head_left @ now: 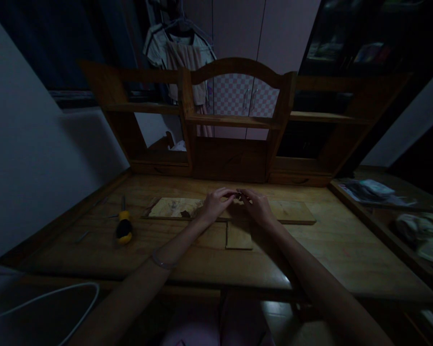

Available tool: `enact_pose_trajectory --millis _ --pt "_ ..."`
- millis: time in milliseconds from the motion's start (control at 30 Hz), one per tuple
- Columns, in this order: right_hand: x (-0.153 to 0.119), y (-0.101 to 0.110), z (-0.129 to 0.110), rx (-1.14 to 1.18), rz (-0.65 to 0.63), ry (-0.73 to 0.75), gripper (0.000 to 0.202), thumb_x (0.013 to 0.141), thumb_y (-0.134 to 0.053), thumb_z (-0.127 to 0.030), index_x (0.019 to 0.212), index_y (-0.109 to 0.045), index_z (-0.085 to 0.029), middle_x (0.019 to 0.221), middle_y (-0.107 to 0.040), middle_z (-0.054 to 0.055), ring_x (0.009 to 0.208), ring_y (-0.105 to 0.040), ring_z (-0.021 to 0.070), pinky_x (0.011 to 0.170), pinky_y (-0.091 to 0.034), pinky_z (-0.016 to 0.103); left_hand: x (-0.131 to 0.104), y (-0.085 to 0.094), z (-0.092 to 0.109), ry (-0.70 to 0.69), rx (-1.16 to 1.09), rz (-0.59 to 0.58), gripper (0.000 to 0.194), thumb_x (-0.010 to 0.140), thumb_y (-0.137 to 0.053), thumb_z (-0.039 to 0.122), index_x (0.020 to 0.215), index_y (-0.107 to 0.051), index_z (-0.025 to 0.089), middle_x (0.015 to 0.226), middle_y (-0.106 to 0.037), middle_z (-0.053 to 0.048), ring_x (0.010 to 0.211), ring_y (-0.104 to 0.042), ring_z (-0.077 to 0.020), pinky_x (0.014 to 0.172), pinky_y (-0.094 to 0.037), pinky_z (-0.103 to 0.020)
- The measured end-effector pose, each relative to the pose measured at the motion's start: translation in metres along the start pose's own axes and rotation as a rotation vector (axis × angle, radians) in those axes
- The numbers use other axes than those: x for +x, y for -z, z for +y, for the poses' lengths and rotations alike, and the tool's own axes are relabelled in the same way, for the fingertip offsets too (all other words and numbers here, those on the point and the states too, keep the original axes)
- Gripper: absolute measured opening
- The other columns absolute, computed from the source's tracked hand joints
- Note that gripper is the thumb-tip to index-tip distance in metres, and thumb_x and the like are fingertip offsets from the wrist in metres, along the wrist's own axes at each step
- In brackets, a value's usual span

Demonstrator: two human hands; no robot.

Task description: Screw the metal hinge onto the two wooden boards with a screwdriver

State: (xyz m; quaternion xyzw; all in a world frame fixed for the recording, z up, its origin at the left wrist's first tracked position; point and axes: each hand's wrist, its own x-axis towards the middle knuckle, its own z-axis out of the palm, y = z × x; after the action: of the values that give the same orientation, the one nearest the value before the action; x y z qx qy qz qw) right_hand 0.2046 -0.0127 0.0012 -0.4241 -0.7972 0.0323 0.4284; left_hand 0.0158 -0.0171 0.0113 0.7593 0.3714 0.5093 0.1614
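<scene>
"One white cable loops at our lower left; what else lies close to us?"

"Our left forearm wears a thin, pale band. Past it we have the light brown wooden desk."

"And on it?"

"On our left, a thin, grey rod and a screwdriver with a yellow-and-black handle. In the middle, a small, squarish, flat piece of pale wood, just by the near edge of a long, narrow wooden board that has a dark patch toward its left end."

"How do we have our hands?"

"Over the board, close together. Our left hand is pinched narrow on a tiny, dark, partly shiny item; our right hand pinches it from the other side. It sits between the fingertips, too small for us to identify."

"Farther off?"

"We see a brown wooden shelf unit with an arched top at the desk's back, then a pale short-sleeved garment on a hanger and a tall pinkish wardrobe."
</scene>
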Motion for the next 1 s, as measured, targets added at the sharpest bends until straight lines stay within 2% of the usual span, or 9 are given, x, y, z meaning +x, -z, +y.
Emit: enact_pose_trajectory --millis 433,600,800,1000 --pt "0.000 0.005 -0.007 0.035 -0.075 0.047 0.029 0.097 -0.045 -0.020 0.117 -0.066 -0.026 0.108 -0.074 0.008 0.094 -0.071 0.0234 0.082 -0.054 0.036 0.001 0.001 -0.002 0.017 -0.042 0.024 0.007 0.087 -0.067 0.022 0.091 -0.073 0.022 0.093 -0.074 -0.003 0.090 -0.070 -0.0194 0.085 -0.053 -0.032" --pt "-0.001 0.006 -0.010 0.066 -0.105 0.081 0.035 0.091 -0.050 -0.016 0.123 -0.060 -0.023 0.112 -0.071 0.009 0.095 -0.069 0.0227 0.084 -0.053 0.035 0.001 0.001 -0.002 0.022 -0.048 0.033 0.008 0.088 -0.066 0.021 0.092 -0.072 0.021 0.093 -0.074 -0.004 0.089 -0.070 -0.0188 0.085 -0.054 -0.031" --pt "-0.002 0.004 -0.009 0.112 -0.131 0.075 0.032 0.091 -0.054 -0.022 0.123 -0.054 -0.022 0.111 -0.069 0.009 0.092 -0.068 0.0206 0.084 -0.053 0.033 0.001 -0.002 -0.006 0.013 -0.025 0.063 0.006 0.087 -0.066 0.020 0.091 -0.071 0.020 0.091 -0.073 -0.002 0.085 -0.070 -0.0164 0.082 -0.055 -0.028" --pt "-0.002 0.005 -0.011 0.143 -0.156 0.042 0.028 0.094 -0.053 -0.026 0.121 -0.050 -0.023 0.101 -0.070 0.006 0.085 -0.069 0.0191 0.076 -0.053 0.031 0.001 -0.004 -0.007 -0.018 -0.017 0.081 0.007 0.086 -0.068 0.016 0.091 -0.071 0.020 0.089 -0.074 -0.001 0.083 -0.071 -0.0157 0.079 -0.056 -0.028"
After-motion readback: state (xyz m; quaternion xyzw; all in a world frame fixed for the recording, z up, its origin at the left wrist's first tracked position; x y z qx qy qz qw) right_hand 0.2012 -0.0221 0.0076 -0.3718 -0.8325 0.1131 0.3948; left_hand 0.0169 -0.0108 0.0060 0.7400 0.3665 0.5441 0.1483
